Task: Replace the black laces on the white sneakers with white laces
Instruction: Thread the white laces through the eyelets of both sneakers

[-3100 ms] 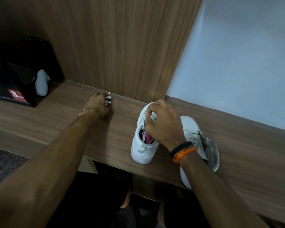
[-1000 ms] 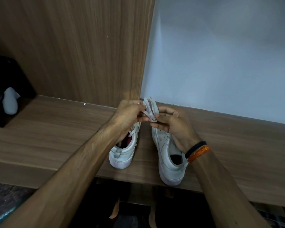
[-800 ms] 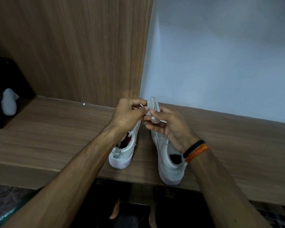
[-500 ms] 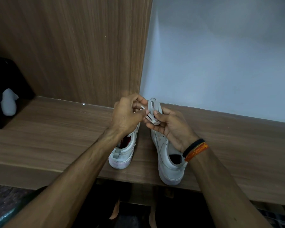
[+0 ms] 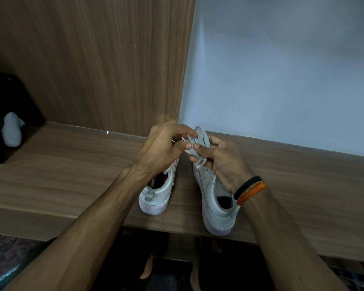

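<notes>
Both hands meet above the toes of two white sneakers standing side by side on a wooden shelf (image 5: 61, 177). The left hand (image 5: 162, 150) and right hand (image 5: 219, 160) each pinch a bundle of white laces (image 5: 199, 141) with curled fingers. The left sneaker (image 5: 158, 196) sits at seven o'clock from the laces, the right sneaker (image 5: 214, 204) at five o'clock.

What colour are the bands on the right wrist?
One black, one orange wristband, clearest in the head view.

Two sneakers stand side by side on the counter (image 5: 72, 175): the left sneaker (image 5: 156, 198) and the right sneaker (image 5: 214, 202). Both hands, left hand (image 5: 162, 150) and right hand (image 5: 221, 162), hold the lace bundle (image 5: 198, 143) above the sneakers' toes.
</notes>
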